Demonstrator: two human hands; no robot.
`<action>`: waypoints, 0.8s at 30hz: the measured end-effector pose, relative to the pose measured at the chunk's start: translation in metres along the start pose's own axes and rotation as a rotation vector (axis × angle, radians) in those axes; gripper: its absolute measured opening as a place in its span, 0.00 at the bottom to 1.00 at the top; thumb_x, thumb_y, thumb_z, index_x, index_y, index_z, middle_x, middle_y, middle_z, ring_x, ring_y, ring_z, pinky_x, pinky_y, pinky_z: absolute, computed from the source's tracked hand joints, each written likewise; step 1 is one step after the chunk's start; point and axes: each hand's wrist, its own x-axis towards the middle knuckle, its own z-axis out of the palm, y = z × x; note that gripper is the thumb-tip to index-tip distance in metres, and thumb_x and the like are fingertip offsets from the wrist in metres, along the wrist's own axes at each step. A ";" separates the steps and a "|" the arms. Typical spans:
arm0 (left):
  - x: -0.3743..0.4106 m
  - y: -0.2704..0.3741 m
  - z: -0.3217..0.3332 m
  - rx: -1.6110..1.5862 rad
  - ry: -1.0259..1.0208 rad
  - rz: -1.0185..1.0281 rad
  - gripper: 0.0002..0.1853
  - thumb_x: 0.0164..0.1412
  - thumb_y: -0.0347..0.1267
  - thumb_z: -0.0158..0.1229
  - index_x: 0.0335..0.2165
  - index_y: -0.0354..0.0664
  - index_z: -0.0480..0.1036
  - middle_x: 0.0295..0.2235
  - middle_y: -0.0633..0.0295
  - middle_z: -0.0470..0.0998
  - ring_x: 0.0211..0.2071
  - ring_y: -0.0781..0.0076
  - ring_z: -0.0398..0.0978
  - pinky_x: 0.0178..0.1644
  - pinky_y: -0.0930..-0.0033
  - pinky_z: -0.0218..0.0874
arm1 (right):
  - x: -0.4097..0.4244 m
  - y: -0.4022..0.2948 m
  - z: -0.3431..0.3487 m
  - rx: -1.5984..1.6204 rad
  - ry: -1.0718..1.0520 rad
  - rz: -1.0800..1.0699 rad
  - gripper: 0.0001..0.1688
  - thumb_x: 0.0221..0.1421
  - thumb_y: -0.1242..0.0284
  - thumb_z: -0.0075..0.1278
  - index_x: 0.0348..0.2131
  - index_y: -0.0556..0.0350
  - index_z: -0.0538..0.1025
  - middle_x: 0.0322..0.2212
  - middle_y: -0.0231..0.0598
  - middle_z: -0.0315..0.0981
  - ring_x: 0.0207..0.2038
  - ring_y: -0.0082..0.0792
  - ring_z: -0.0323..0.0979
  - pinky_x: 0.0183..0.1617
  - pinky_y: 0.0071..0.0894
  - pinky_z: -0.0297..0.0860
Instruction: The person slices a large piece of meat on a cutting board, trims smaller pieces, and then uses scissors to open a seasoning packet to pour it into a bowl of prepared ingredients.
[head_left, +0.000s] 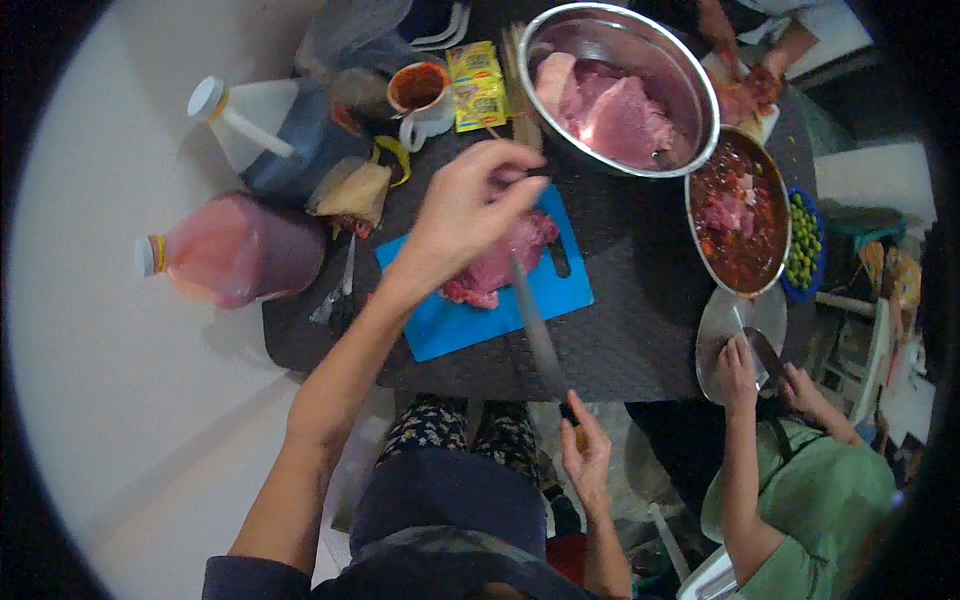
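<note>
A slab of raw meat lies on a blue cutting board in front of me. My left hand hovers over the far side of the meat, thumb and fingers curled but apart at the tips; I see nothing held in it. In my right hand is the dark handle of a long kitchen knife. The blurred blade points away from me, its tip at the meat's near right edge. My left hand and forearm hide part of the meat and board.
Beyond the board are a steel bowl of raw meat, seasoning packets and a mug of red paste. Large jugs stand left. A pan of saucy meat and green produce sit right, near a co-worker's knife.
</note>
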 end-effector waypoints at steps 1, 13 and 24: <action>-0.016 -0.021 -0.014 0.021 0.076 -0.032 0.11 0.54 0.32 0.58 0.36 0.36 0.73 0.32 0.57 0.75 0.32 0.69 0.74 0.36 0.69 0.65 | 0.004 -0.003 -0.004 -0.005 -0.004 0.066 0.24 0.56 0.79 0.48 0.53 0.54 0.70 0.26 0.29 0.69 0.22 0.16 0.57 0.25 0.19 0.58; -0.164 -0.101 0.035 0.504 0.096 -0.200 0.21 0.46 0.33 0.65 0.40 0.41 0.69 0.38 0.56 0.65 0.42 0.55 0.65 0.44 0.61 0.62 | 0.062 -0.013 0.007 -0.048 -0.153 0.005 0.24 0.56 0.81 0.48 0.53 0.54 0.70 0.36 0.39 0.73 0.24 0.16 0.62 0.27 0.18 0.61; -0.168 -0.096 0.013 0.509 0.041 -0.267 0.10 0.51 0.31 0.62 0.29 0.38 0.70 0.37 0.57 0.65 0.40 0.58 0.65 0.40 0.61 0.62 | 0.068 -0.002 0.014 -0.151 -0.238 -0.202 0.24 0.55 0.82 0.50 0.52 0.53 0.71 0.27 0.36 0.69 0.23 0.20 0.59 0.26 0.22 0.60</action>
